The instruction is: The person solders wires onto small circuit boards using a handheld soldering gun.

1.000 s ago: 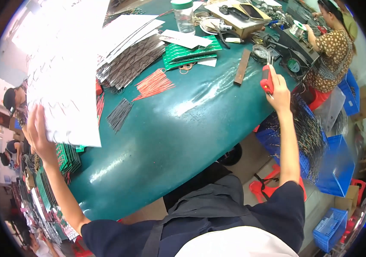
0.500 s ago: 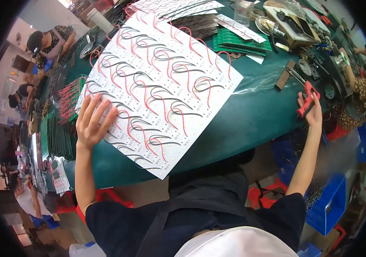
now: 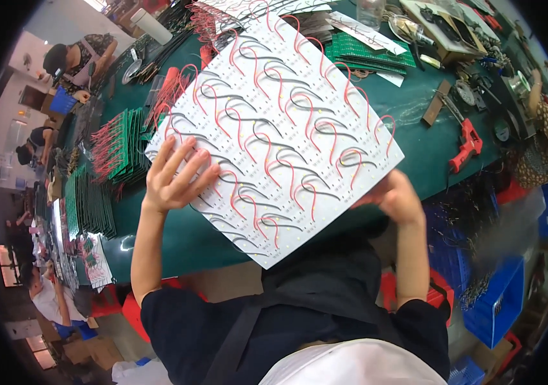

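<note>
A large white LED circuit board panel lies slanted before me, with rows of black and red wires soldered across it. My left hand grips its left edge, fingers spread over the top face and the thumb hidden underneath. At the right edge is my right hand, blurred, its fingertips partly hidden under the panel. A red pistol-shaped soldering iron rests on the green tabletop to the right, its metal tip near a small brown block.
Stacks of green boards with red wires stand on the left. More green boards lie at the back, beside a clear cup. Blue crates sit below at the right. Co-workers sit at the far left and right.
My right hand has let go of the soldering iron and moved left to the panel's right edge. The panel and my left hand have shifted right.
</note>
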`<state>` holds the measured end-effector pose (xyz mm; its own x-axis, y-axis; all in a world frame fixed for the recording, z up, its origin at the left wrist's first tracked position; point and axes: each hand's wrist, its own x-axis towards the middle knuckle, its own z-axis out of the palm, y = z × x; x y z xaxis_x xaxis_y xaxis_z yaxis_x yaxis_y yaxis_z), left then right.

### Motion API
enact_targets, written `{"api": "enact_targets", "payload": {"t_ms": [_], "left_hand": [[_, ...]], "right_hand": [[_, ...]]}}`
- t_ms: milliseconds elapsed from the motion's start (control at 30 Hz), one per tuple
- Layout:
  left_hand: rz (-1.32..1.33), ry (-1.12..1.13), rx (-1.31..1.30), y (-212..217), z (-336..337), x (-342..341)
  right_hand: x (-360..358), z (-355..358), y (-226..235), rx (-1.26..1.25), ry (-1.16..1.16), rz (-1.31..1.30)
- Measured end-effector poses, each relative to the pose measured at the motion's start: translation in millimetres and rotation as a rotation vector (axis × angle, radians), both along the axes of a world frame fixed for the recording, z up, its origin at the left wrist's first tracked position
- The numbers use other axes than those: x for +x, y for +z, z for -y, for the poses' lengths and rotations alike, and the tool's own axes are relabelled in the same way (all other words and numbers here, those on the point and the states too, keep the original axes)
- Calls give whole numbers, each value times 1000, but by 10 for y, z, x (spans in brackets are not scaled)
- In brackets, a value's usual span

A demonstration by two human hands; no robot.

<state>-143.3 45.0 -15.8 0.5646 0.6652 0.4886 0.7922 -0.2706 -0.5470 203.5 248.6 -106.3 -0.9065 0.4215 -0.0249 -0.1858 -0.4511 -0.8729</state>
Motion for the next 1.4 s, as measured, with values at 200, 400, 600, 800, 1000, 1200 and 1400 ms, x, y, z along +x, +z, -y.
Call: {"api": "enact_targets", "payload": {"t_ms": [200,400,600,800,1000,1200,1400], "left_hand": [[26,86,114,-245,235,101],[407,426,326,-490,472,137],[2517,-187,-63,-611,762,120],[2746,-614,-430,-1293,1028,73],[2510,57,-466,-1245,991,298],[2629,100,-380,-1223,915,359],[2652,-12,-412,-1301,921,342]], "right_hand": [[-541,702,-41,-320,-402,-156],[-481,372,-9,-199,-529,-187],[-383,232,51,-65,-555,-103],[-480,306,136,-97,-485,-63],[-433,288,174,-97,-381,51],[-334,256,165,10,-335,99],[-346,433,220,101,-373,171]]}}
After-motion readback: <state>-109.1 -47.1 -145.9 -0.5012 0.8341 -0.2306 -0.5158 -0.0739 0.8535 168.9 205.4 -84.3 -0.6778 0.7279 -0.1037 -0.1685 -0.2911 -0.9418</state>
